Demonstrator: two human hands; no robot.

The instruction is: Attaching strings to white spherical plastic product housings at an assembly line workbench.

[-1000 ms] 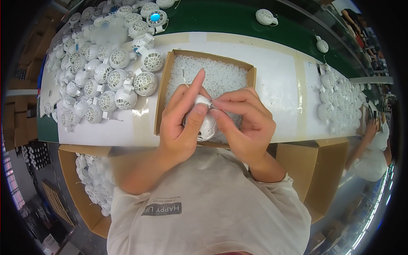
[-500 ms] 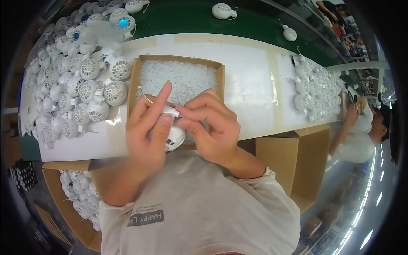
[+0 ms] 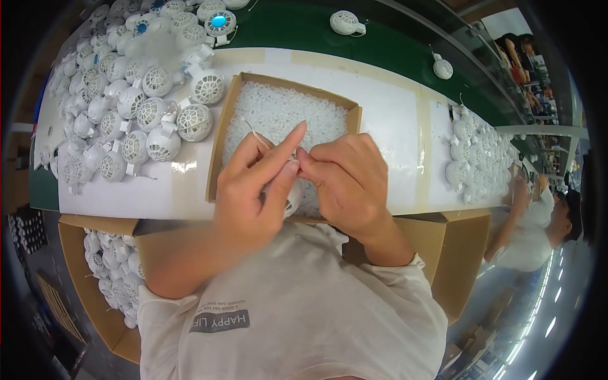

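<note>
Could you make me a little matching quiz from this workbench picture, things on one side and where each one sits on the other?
Things:
1. shallow cardboard box
2. heap of round white grilles
3. small white part
4. lone grille

Places:
A. on the green belt
B. between both hands
C. on the white table, full of tiny white pieces
D. left of the box

Pairs: 1-C, 2-D, 3-B, 4-A

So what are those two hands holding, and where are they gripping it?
The left hand cups a small white round fan housing around its body. The right hand pinches something at its top, too hidden to identify.
</note>
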